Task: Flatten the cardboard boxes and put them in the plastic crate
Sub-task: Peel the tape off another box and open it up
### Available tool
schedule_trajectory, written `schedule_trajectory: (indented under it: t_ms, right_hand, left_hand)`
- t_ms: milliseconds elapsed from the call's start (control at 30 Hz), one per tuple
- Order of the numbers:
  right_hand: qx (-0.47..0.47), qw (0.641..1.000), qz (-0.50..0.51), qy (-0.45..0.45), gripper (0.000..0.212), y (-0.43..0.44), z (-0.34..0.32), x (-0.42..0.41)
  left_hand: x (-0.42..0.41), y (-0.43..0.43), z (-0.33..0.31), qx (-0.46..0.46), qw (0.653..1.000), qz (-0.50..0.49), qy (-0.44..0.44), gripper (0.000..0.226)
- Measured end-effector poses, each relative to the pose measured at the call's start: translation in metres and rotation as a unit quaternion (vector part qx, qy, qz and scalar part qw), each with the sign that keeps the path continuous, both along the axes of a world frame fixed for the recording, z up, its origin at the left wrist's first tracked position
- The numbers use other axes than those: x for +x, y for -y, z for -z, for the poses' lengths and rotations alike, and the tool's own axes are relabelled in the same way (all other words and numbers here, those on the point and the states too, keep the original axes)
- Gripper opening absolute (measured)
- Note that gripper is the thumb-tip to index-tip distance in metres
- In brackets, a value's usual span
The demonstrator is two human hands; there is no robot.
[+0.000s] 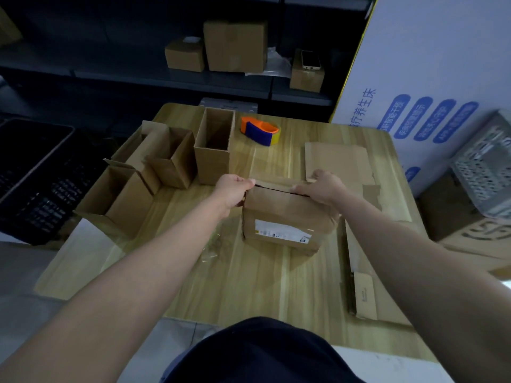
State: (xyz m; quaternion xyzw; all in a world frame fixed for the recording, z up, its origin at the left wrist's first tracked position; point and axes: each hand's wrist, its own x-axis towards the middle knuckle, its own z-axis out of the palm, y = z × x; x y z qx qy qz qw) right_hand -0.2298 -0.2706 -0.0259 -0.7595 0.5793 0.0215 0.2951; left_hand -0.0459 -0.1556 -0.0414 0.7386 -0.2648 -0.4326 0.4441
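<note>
Two hands work the labelled box (284,217) at the middle of the bench (249,286): the left hand (235,189) pinches the top flap's left corner and the right hand (320,186) curls over its right end, fingertips hidden behind the edge. If the seam holds, a hard tug could tear the flap or shove the box into the open boxes (166,158) beyond. Farther left, the dark crate (33,172) is cut off, its contents unreadable.
</note>
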Motion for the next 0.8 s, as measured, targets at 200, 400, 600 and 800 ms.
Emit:
schedule_trajectory:
  t_ms: [200, 400, 600, 800]
  right_hand:
    - [0.039, 0.996, 0.004, 0.076, 0.092, 0.0054, -0.0077, -0.0074]
    - [-0.007, 1.000, 0.027, 0.008, 0.092, 0.0039, -0.0067, -0.0072]
    - [-0.031, 0.997, 0.067, 0.007, 0.091, -0.0011, -0.0053, -0.0046]
    - [-0.067, 0.990, 0.106, 0.064, 0.087, 0.0004, -0.0014, -0.0083]
  left_hand:
    - [-0.0001, 0.0039, -0.0023, -0.006, 0.999, -0.030, -0.020, 0.025]
    - [-0.0047, 0.0053, -0.0027, -0.050, 0.996, -0.018, -0.076, 0.030]
    - [-0.0073, 0.0012, -0.0013, -0.092, 0.985, 0.011, -0.147, 0.064]
    - [-0.0023, 0.0003, -0.0055, -0.076, 0.984, 0.068, -0.145, 0.079]
